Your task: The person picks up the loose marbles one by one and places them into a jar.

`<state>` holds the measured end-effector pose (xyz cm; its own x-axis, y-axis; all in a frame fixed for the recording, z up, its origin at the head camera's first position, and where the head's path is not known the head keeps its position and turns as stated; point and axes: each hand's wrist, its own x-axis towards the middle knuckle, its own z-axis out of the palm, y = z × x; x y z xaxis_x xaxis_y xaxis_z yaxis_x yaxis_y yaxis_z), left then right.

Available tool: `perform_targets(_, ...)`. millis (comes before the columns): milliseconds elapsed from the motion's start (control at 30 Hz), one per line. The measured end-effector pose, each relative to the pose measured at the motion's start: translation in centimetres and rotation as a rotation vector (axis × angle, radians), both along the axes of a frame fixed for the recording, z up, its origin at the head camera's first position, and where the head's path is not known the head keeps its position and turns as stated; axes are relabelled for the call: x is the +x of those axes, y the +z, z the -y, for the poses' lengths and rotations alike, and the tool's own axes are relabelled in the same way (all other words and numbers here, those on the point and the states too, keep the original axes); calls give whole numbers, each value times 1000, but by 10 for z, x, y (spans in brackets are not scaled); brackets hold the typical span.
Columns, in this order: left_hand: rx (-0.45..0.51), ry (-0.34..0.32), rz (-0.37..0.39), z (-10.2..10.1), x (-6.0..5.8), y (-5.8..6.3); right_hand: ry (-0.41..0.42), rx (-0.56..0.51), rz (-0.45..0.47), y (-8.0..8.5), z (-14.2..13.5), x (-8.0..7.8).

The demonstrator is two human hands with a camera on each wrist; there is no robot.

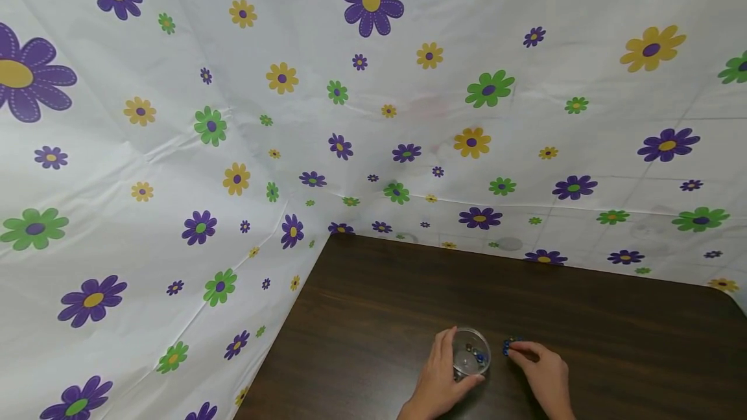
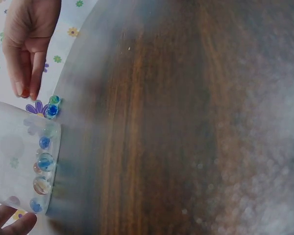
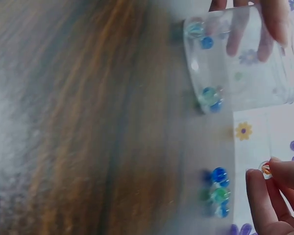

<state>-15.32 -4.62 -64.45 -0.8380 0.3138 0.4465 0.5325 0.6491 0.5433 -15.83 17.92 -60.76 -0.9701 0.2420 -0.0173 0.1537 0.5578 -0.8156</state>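
A clear jar (image 1: 461, 368) stands on the dark wooden table, and my left hand (image 1: 438, 374) grips its side with thumb and fingers. Several glass marbles (image 2: 46, 162) lie on the jar's bottom, some blue, some clear with coloured swirls. To the right of the jar, my right hand (image 1: 545, 374) pinches a clear marble with an orange swirl (image 3: 267, 170) between thumb and fingertips. It is held above the tabletop, over a small cluster of blue and green marbles (image 3: 219, 195). From the head view the fingers partly cover that cluster.
The dark wooden table (image 1: 373, 316) reaches back to a white sheet (image 1: 245, 167) printed with purple, green and yellow flowers. This sheet rises along the table's left and far edges. A rounded corner shows at the far right.
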Motion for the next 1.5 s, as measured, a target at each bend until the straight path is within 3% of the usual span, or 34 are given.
perform_targets(400,-2,4,-13,0,0,0,-82,-52,-24,26,15,2)
perform_targets(600,-6,0,-5,1,0,-1,-66,-107,-131,42,28,8)
perform_targets(767,-1,-5,24,1,0,0,-27,-153,-155,53,39,12)
perform_targets(1100,-4,-20,38,2,0,-1,12,-190,-116,54,55,14)
perform_targets(1500,-3,-23,48,2,0,-1,55,-198,-207,48,63,16)
